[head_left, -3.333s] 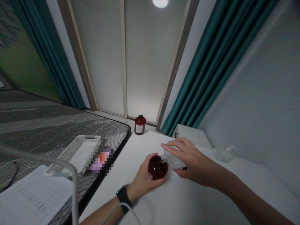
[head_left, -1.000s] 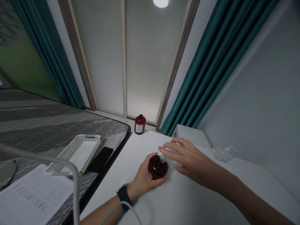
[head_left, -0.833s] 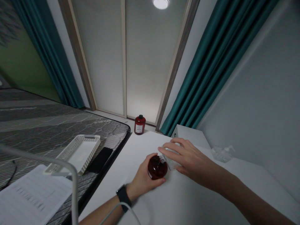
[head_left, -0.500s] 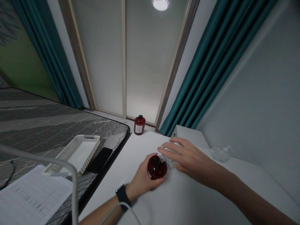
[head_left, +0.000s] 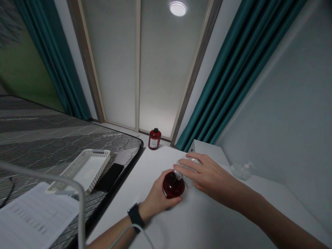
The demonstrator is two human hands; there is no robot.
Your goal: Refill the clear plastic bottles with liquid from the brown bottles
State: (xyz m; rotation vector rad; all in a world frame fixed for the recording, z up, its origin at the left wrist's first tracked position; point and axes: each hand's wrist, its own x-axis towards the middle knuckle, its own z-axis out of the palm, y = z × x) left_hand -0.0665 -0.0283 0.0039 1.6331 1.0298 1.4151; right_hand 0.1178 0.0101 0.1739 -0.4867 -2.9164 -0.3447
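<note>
A round dark red bottle (head_left: 173, 185) lies on the white table (head_left: 207, 221). My left hand (head_left: 158, 199) is wrapped round it from below, a black watch on the wrist. At the bottle's neck is a frosted clear cap or bottle (head_left: 187, 165), and the fingers of my right hand (head_left: 206, 174) are closed over the top of it. The neck where the two meet is mostly hidden by my fingers.
A second red bottle (head_left: 154, 139) stands at the table's far edge. A clear pump bottle (head_left: 241, 170) and a white box (head_left: 207, 150) are to the right. On the bed at left are a white basket (head_left: 84, 169), a black phone (head_left: 110, 177) and a printed sheet (head_left: 33, 216).
My right hand has lowered the frosted piece down toward the red bottle's neck and closed over it. My left hand keeps the red bottle in place. The view has tilted slightly.
</note>
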